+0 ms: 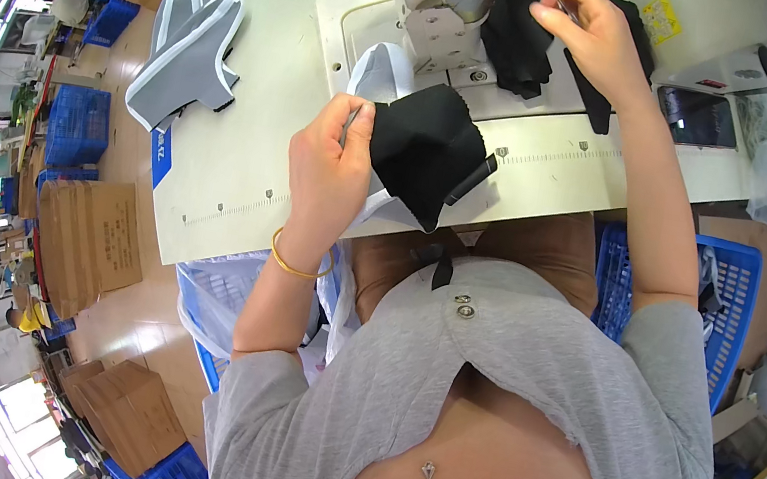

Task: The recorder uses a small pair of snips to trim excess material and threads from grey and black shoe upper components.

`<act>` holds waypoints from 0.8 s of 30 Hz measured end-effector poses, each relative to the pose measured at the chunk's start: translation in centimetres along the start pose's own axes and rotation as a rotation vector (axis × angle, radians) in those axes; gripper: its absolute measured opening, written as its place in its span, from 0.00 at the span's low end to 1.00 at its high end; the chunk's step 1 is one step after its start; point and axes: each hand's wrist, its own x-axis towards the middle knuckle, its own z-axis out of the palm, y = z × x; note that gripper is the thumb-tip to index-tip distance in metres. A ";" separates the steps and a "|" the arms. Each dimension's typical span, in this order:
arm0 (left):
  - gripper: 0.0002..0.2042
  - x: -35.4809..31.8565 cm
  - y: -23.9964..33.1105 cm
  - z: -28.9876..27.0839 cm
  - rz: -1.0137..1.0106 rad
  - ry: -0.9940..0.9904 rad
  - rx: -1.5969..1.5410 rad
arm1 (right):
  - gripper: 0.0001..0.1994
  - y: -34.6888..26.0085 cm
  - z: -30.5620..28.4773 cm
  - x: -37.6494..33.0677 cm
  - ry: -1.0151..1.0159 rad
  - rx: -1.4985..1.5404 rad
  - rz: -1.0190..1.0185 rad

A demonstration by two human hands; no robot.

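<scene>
My left hand (329, 170) is closed on a black fabric piece (429, 151), pinched at its left edge above the table's front. A grey shoe upper piece with white edging (381, 74) shows behind that fabric, partly covered by it. Up at the right, my right hand (595, 34) holds a thin pointed metal tool (563, 2); its exact kind I cannot make out. Its fingers are beside a pile of black fabric pieces (518, 44), just right of the sewing machine head (445, 11). More black fabric (601, 103) hangs down beneath my right wrist.
Grey uppers with white edging (189, 55) lie stacked on the left of the white sewing table (258, 137). A blue basket (732, 308) stands by my right side; a plastic-lined one (216, 298) is below the table's left. Cardboard boxes (95, 237) stand on the floor.
</scene>
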 end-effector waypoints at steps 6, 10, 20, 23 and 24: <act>0.10 -0.4 0.0 0.1 -0.037 -0.014 -0.077 | 0.06 -3.6 0.6 -3.0 -0.156 0.217 0.206; 0.10 -0.8 -0.3 -0.1 -0.053 0.003 -0.064 | 0.08 -9.5 3.7 -4.8 -0.377 0.476 0.163; 0.07 -0.8 -0.6 -0.4 0.032 -0.083 -0.197 | 0.10 -7.8 6.5 -4.8 -0.374 0.059 0.144; 0.07 -0.9 -0.9 -0.3 0.025 -0.065 -0.228 | 0.10 -7.9 6.1 -4.7 -0.376 -0.012 0.164; 0.07 -0.9 -1.0 -0.3 0.025 -0.067 -0.228 | 0.10 -8.1 5.9 -4.7 -0.391 -0.008 0.175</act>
